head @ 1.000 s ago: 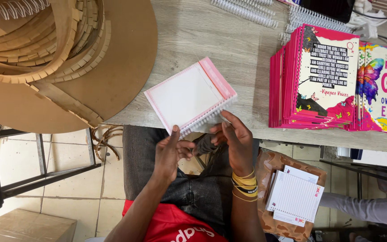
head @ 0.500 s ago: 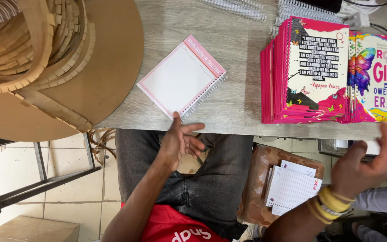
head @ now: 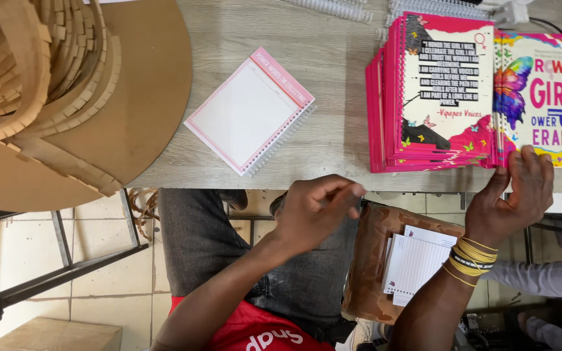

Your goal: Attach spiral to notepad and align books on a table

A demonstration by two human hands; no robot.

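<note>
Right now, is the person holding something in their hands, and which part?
Nothing is gripped. The right hand rests its fingers on the near edge of the butterfly notebook cover. The left hand hangs empty over the lap.

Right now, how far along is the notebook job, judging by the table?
Done: one spiral-bound pad lies flat on the table, apart from both hands. In hand: the right hand rests on the near edge of the printed cover beside the pink stack; the left hand hovers empty over the lap. Left: lined sheets in the brown box and loose spiral coils at the far edge.
</note>
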